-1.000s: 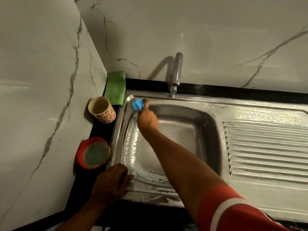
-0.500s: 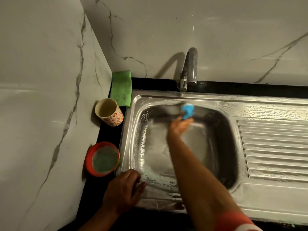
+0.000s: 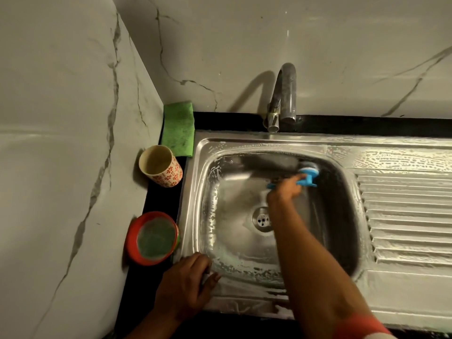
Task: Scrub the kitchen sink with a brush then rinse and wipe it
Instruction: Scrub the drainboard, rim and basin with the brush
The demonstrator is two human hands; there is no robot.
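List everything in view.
sink: one, steel, soapy, in the counter
drainboard: one, steel, right of basin
drain: one, steel, basin floor
tap: one, grey, behind the basin
brush: one, blue, at basin's back wall
cloth: one, green, back left corner
cup: one, cream and red, left of sink
bowl: one, red, nearer than the cup
counter: one, black, around the sink
walls: two, white marble, behind and left
left hand: one, rests on sink's front left rim
right hand: one, grips the brush

Right hand [image 3: 286,189] with brush [image 3: 308,172] in sink [image 3: 190,204]
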